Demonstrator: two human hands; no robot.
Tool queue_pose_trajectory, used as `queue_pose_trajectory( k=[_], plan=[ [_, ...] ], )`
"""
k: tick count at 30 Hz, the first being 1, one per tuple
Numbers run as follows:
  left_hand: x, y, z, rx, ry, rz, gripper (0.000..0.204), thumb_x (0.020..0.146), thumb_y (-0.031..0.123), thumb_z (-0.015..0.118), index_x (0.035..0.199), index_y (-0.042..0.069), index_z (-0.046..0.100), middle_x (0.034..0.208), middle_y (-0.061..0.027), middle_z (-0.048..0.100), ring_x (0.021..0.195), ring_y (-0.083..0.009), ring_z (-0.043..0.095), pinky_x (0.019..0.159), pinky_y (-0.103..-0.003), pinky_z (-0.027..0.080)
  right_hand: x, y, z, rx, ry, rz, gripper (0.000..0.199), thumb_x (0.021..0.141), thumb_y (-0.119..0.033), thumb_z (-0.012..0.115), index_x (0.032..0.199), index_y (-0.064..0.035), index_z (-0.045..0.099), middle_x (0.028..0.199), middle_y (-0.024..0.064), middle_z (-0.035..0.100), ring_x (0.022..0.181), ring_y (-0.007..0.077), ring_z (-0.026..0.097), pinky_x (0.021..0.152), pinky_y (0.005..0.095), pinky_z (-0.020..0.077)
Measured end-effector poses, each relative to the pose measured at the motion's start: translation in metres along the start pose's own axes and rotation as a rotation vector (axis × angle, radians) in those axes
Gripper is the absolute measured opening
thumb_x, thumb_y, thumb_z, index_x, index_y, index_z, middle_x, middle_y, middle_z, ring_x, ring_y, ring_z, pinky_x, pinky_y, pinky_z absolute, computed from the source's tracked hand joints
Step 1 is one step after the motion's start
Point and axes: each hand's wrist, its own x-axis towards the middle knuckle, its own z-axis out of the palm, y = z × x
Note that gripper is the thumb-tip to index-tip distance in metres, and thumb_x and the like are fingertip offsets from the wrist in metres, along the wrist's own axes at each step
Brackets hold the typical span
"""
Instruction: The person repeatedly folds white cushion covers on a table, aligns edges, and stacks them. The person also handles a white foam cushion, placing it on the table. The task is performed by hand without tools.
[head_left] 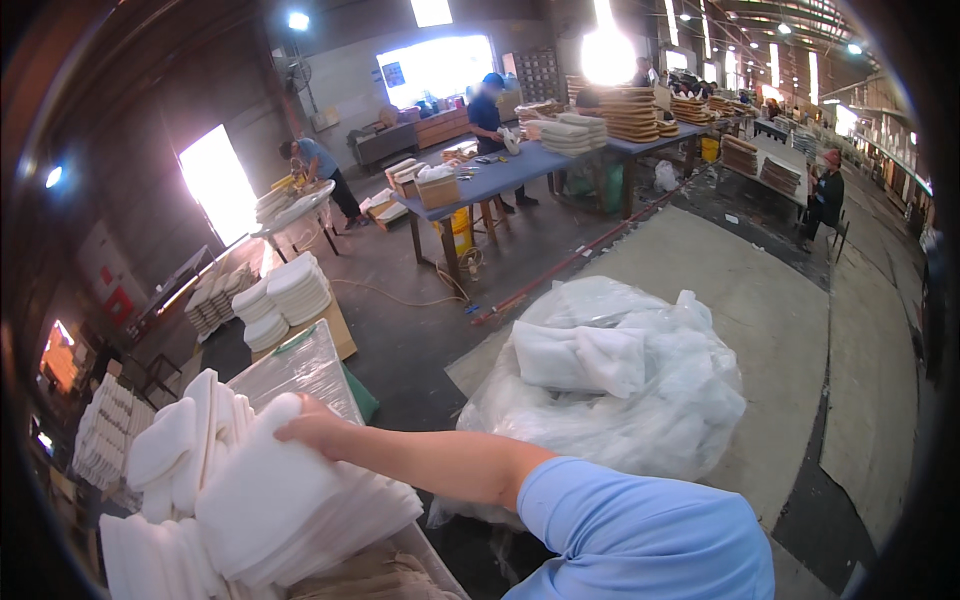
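Observation:
My right hand (pixel 318 428) reaches in from the lower right, bare below a light blue sleeve. Its fingers close over the upper edge of a soft white pad (pixel 258 490), which leans at a slant with a fanned stack of thin white sheets (pixel 365 515) beneath it. More folded white pads (pixel 165 455) stand and lie just left of it, with further pads (pixel 150 560) at the lower left. My left hand does not show.
A plastic-wrapped box (pixel 300 375) adjoins the pads; beyond it are white stacks (pixel 285 300). A big clear plastic bag (pixel 650 435) of white material lies on the floor to the right. Further off are a blue-topped table (pixel 510 180) and several people at work.

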Motion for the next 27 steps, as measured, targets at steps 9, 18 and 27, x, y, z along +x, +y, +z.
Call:
queue_pose_trajectory(
  k=[9, 18, 27],
  plan=[
    [-0.006, 0.013, -0.014, 0.032, -0.220, -0.157, 0.049, 0.107, 0.034, 0.050, 0.142, 0.002, 0.063, 0.143, -0.0232, 0.064, 0.132, -0.0420, 0.060, 0.111, -0.056, 0.048, -0.092, -0.062, -0.035, 0.102, -0.022, -0.261, 0.074, 0.078, -0.004, 0.076, 0.148, -0.0021, 0.050, 0.130, 0.0190, 0.065, 0.115, 0.0298, 0.066, 0.097, 0.0451, 0.0568],
    [-0.018, 0.004, -0.038, -0.101, -0.342, -0.313, 0.054, 0.104, 0.030, 0.054, 0.149, 0.000, 0.056, 0.155, -0.0241, 0.054, 0.139, -0.0418, 0.055, 0.120, -0.052, 0.042, -0.298, -0.018, -0.156, 0.271, 0.164, -0.123, 0.059, 0.088, -0.009, 0.074, 0.144, -0.0048, 0.058, 0.130, 0.0120, 0.068, 0.120, 0.0241, 0.066, 0.108, 0.0415, 0.0525],
    [-0.017, -0.038, -0.070, -1.732, -0.460, -0.757, 0.064, 0.109, 0.049, 0.051, 0.157, 0.006, 0.049, 0.156, -0.0168, 0.056, 0.140, -0.0359, 0.056, 0.117, -0.052, 0.048, -0.506, 0.035, -0.221, 0.239, 0.367, -0.118, 0.062, 0.085, -0.007, 0.078, 0.143, -0.0035, 0.055, 0.129, 0.0135, 0.067, 0.118, 0.0254, 0.066, 0.105, 0.0423, 0.0546]
  ],
)
